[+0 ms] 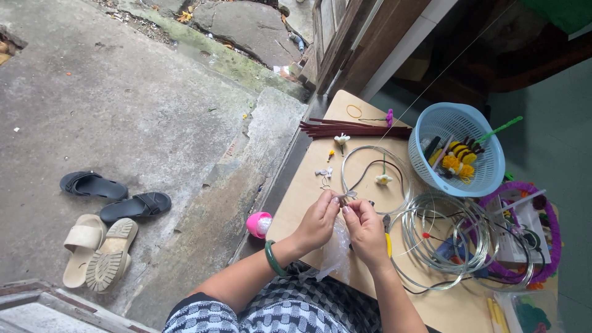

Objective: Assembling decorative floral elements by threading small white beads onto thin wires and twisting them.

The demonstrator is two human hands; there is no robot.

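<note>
On the concrete floor at far left lie two black sandals [117,196] and a pair of beige ones [95,250], well apart from the low wooden table [308,185]; just beside the table's near-left corner sits a small pink, rounded object [259,224]. Over the table's near edge the left hand [317,221], a green bangle [272,258] on its wrist, and the right hand [365,228] meet, the fingers of both pinched together on a small wire piece [346,195] held just above the table; it is too small to tell its exact form, though it looks like thin silvery wire bent into a tiny shape. Such a piece is likely very light, springy and easily deformed, so it is best taken near the bend with fingertips, not squeezed hard. A clear plastic bag [336,250] hangs below the hands. Farther back lie small white craft flowers [341,139] and a bundle of dark red sticks [354,129]. To the right, coils of silvery wire [441,240] lie on the table, stiff yet slippery and prone to spring open. Beyond them stands a light-blue plastic basket [487,132] holding yellow-and-black fuzzy pieces, and at far right a purple fuzzy ring [552,231] lies around white packets with printed labels.
</note>
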